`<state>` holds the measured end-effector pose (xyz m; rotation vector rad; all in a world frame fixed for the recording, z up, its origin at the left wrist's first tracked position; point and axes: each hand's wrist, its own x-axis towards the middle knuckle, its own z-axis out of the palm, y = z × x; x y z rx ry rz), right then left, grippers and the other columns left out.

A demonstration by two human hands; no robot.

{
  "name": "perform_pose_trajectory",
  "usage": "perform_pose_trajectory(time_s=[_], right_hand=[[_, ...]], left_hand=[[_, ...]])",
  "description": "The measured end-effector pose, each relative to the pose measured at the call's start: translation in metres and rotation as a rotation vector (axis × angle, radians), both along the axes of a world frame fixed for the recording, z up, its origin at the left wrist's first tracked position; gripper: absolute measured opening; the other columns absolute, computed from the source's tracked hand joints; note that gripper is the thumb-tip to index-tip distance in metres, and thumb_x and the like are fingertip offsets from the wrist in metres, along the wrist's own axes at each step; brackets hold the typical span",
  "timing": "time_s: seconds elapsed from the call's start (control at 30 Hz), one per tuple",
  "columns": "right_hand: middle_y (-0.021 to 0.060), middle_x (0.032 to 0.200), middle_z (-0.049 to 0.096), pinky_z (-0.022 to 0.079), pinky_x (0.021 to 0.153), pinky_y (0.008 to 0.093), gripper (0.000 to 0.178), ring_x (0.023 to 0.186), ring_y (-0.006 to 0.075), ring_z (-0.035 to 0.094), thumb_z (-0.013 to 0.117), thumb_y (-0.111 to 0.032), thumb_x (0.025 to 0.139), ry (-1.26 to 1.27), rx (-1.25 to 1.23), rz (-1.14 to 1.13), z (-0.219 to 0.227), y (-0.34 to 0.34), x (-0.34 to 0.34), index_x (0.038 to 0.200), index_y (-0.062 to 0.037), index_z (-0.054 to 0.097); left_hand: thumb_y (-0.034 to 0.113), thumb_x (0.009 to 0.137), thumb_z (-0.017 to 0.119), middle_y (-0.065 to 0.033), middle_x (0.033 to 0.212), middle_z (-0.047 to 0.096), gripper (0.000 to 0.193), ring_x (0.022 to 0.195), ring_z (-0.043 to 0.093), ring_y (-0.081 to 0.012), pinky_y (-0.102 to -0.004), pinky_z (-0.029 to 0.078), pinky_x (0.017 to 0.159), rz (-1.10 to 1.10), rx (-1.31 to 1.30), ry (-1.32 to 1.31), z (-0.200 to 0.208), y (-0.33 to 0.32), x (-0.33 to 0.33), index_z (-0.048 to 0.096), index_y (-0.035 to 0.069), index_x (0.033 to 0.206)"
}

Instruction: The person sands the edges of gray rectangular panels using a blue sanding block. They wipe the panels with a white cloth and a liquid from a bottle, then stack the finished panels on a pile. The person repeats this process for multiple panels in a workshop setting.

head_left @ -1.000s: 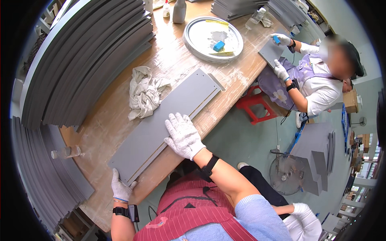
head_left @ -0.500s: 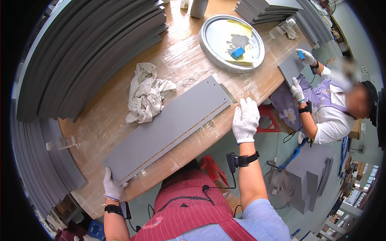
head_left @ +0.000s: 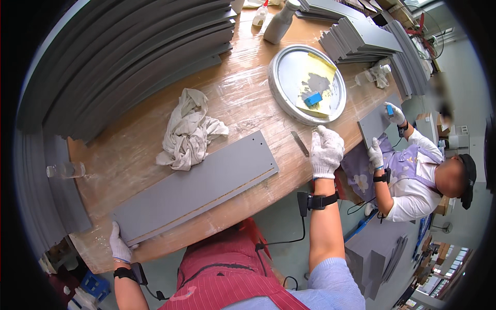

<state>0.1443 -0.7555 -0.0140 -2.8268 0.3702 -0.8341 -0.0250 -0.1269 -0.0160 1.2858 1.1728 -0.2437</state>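
A long grey panel (head_left: 201, 188) lies flat on the table, with a tan groove along its near edge and small holes at its right end. My left hand (head_left: 120, 244), in a white glove, grips its near left corner; the fingertips under the edge are partly hidden. My gloved right hand (head_left: 326, 153) is off the panel, held over the table's near edge with fingers loosely bent and nothing seen in it. Beside it lies a narrow dark blade-like strip (head_left: 299, 143). Just beyond is a round pail lid (head_left: 276, 88) bearing a yellow sheet (head_left: 324, 70) with grey paste and a blue block (head_left: 313, 99).
A crumpled cloth (head_left: 188, 132) touches the panel's far edge. Stacked grey panels (head_left: 134, 62) fill the left side; more (head_left: 356, 41) stand far right. A grey bottle (head_left: 281, 23) and clear bottles stand around. At right, a co-worker (head_left: 413, 160) handles a small panel (head_left: 374, 124).
The panel has slid left and nearer with my left hand, away from the dark strip. My right hand's fingers have gone from straight to bent, closer to the lid. The view has shifted.
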Motion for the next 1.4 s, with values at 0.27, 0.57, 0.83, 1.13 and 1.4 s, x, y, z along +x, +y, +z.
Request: perform_pose_trajectory(time_s=[0.27, 0.57, 0.83, 1.13, 1.4], right_hand=[[0.0173, 0.131, 0.061, 0.046, 0.102, 0.0452, 0.065, 0.12, 0.0347, 0.058, 0.072, -0.05, 0.079, 0.364, -0.164, -0.06, 0.03, -0.014, 0.102, 0.127, -0.0078, 0.063], [0.017, 0.117, 0.068, 0.049, 0.096, 0.0479, 0.046, 0.109, 0.0371, 0.064, 0.064, -0.042, 0.084, 0.341, 0.117, -0.3, 0.02, -0.057, 0.131, 0.121, -0.0151, 0.064], [0.0201, 0.119, 0.067, 0.049, 0.098, 0.0479, 0.04, 0.109, 0.0386, 0.064, 0.066, -0.037, 0.083, 0.341, 0.017, -0.233, 0.011, -0.049, 0.135, 0.116, -0.0142, 0.068], [0.0221, 0.117, 0.067, 0.051, 0.095, 0.0484, 0.041, 0.107, 0.0398, 0.065, 0.066, -0.041, 0.084, 0.249, 0.089, -0.247, 0.013, -0.038, 0.131, 0.116, -0.0152, 0.068], [0.0173, 0.105, 0.069, 0.053, 0.085, 0.0411, 0.037, 0.094, 0.0311, 0.067, 0.07, -0.029, 0.089, 0.122, 0.0, -0.071, 0.053, 0.021, 0.107, 0.117, -0.0066, 0.066]], left_hand=[[0.061, 0.094, 0.055, -0.0055, 0.094, 0.071, 0.057, 0.064, 0.069, -0.02, -0.0272, 0.044, 0.035, 0.017, 0.057, 0.002, 0.007, -0.011, 0.004, 0.061, 0.009, 0.117], [0.06, 0.094, 0.056, -0.0065, 0.09, 0.07, 0.056, 0.06, 0.067, -0.0201, -0.0273, 0.043, 0.033, 0.05, 0.033, -0.019, 0.002, -0.005, 0.0, 0.061, 0.008, 0.117], [0.056, 0.096, 0.055, -0.0068, 0.088, 0.07, 0.052, 0.055, 0.066, -0.0202, -0.028, 0.042, 0.032, 0.057, 0.05, -0.021, 0.002, -0.007, 0.004, 0.061, 0.008, 0.116], [0.056, 0.095, 0.057, -0.0088, 0.09, 0.071, 0.055, 0.058, 0.068, -0.0218, -0.0297, 0.045, 0.032, 0.091, 0.062, -0.011, 0.003, -0.002, -0.005, 0.062, 0.005, 0.116], [0.055, 0.09, 0.063, -0.0101, 0.09, 0.07, 0.058, 0.064, 0.07, -0.0236, -0.0374, 0.055, 0.041, 0.067, 0.033, -0.031, 0.004, 0.005, 0.001, 0.062, 0.005, 0.118]])
